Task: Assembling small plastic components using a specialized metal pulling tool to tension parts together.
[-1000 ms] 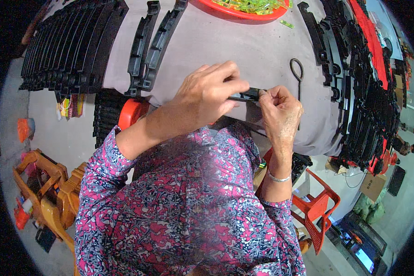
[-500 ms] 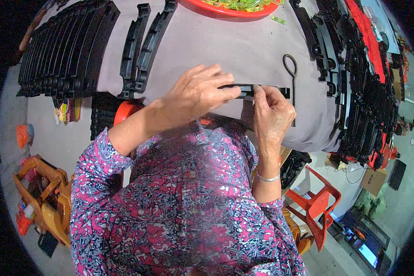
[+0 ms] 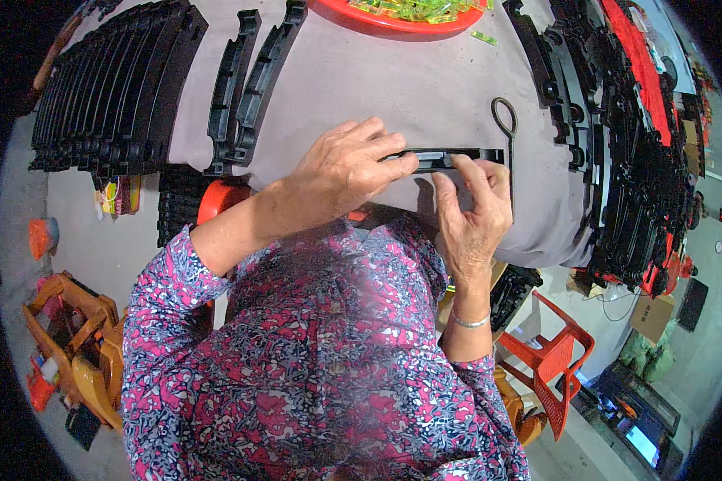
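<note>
Holding the left end of a slim black bar (image 3: 465,153) between thumb and fingers of the left hand (image 3: 343,165), crosswise over the near part of the grey-covered desk (image 3: 393,88). Looks straight and narrow, with raised rims, a paler glossy stretch (image 3: 432,159) between them and a squared right end just beside a looped rod (image 3: 512,152). Has the right hand's (image 3: 477,212) thumb and forefinger parted, close to the near rim; cannot tell if touching.

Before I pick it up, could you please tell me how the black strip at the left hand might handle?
The strip is probably stiff, as it looks straight beyond the left hand. Its slim, open channel suggests it's light. Its squared end should discourage rolling.
</note>
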`<action>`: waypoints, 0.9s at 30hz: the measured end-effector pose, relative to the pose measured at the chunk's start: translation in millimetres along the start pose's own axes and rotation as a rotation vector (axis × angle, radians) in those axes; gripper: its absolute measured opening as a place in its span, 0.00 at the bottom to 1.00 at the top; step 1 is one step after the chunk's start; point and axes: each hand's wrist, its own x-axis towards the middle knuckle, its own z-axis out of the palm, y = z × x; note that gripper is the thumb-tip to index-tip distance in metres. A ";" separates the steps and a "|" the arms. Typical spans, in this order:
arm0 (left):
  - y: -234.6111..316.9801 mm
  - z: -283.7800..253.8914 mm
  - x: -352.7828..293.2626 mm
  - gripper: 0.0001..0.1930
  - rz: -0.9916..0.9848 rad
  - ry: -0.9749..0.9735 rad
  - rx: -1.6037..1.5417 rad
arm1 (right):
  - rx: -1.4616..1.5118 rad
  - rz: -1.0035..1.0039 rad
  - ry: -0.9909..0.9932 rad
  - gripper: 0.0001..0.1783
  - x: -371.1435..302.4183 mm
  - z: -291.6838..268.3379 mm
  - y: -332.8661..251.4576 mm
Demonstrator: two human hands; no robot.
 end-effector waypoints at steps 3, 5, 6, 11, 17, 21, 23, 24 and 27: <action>0.1 1.1 0.4 0.15 -0.002 -0.003 0.015 | -0.104 -0.117 -0.068 0.16 1.5 -4.1 1.6; 0.8 2.1 0.2 0.15 -0.010 0.007 0.014 | -0.239 -0.219 -0.161 0.14 5.9 -5.5 -0.5; 1.0 2.5 -0.1 0.15 -0.017 0.017 0.012 | -0.237 -0.219 -0.163 0.14 6.8 -3.3 0.2; 2.2 1.4 3.4 0.15 -0.033 0.001 0.002 | -0.219 -0.285 -0.142 0.13 7.8 5.4 10.1; -4.5 14.8 2.5 0.14 0.003 0.036 -0.016 | -0.159 -0.334 -0.158 0.12 13.1 6.2 14.7; -3.5 18.3 -3.8 0.15 -0.013 0.024 0.011 | -0.105 -0.325 -0.189 0.11 15.0 5.1 15.2; 2.7 12.8 2.4 0.15 -0.016 0.011 0.041 | -0.110 -0.337 -0.162 0.11 13.5 5.4 16.0; 6.4 10.7 4.3 0.15 -0.024 -0.007 0.071 | -0.112 -0.346 -0.140 0.12 13.3 4.5 15.8; 16.8 11.0 -0.3 0.17 -0.085 0.014 0.119 | 0.053 -0.207 -0.188 0.10 23.2 -9.7 14.5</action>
